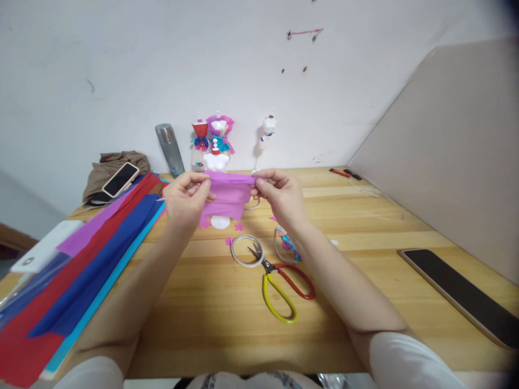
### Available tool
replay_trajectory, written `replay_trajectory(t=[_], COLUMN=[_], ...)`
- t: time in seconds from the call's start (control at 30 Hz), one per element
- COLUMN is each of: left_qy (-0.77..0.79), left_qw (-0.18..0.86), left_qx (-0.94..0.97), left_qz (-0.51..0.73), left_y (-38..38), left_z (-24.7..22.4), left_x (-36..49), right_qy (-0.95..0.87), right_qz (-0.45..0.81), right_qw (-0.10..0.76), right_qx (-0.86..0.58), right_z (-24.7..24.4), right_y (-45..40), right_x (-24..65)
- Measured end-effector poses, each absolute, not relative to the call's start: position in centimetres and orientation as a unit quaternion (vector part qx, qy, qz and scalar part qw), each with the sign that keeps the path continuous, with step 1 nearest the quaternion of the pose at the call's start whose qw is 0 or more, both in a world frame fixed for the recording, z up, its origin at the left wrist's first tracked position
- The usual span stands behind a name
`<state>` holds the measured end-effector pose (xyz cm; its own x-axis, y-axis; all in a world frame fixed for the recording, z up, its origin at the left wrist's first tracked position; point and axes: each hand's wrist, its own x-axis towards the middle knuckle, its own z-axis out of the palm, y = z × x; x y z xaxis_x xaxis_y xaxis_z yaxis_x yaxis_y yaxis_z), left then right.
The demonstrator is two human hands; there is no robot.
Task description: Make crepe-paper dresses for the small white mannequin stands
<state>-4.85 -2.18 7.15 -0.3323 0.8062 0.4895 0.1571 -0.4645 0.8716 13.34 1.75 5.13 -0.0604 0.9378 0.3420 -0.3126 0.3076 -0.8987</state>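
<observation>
Between my two hands a piece of purple crepe paper (229,197) is stretched, its top edge folded over. My left hand (188,197) pinches the upper left corner between thumb and fingers. At the upper right corner my right hand (279,194) pinches it the same way. The sheet hangs in front of a small white mannequin bust (216,161), covering its lower part. Below the paper a white disc (220,222) shows, with small pink flower cutouts (239,227) around it. Closer to me lie a roll of tape (232,249) and open scissors (279,292) with red and yellow handles.
Dressed mini mannequins (200,132), a white figure (267,132) and a grey bottle (170,150) stand by the wall. Coloured paper strips (101,232) and a phone (120,180) are left. A small clear container (287,246) sits near my right wrist; a dark-screened device (462,292) lies right.
</observation>
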Motion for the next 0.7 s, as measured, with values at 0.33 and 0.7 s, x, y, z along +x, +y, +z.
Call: replay_trajectory(t=[0.33, 0.7], left_qy=[0.454, 0.464], left_qw=[0.250, 0.247], left_qx=[0.524, 0.509], left_qz=[0.676, 0.682], left_y=[-2.17, -1.85], left_z=[7.06, 6.76], left_x=[-4.84, -4.84], right_qy=[-0.531, -0.536], right_qz=[0.474, 0.440], right_qw=[0.630, 0.644], right_qx=[-0.309, -0.323], right_z=[5.04, 4.92], right_y=[1.85, 1.88], right_x=[13.27, 13.30])
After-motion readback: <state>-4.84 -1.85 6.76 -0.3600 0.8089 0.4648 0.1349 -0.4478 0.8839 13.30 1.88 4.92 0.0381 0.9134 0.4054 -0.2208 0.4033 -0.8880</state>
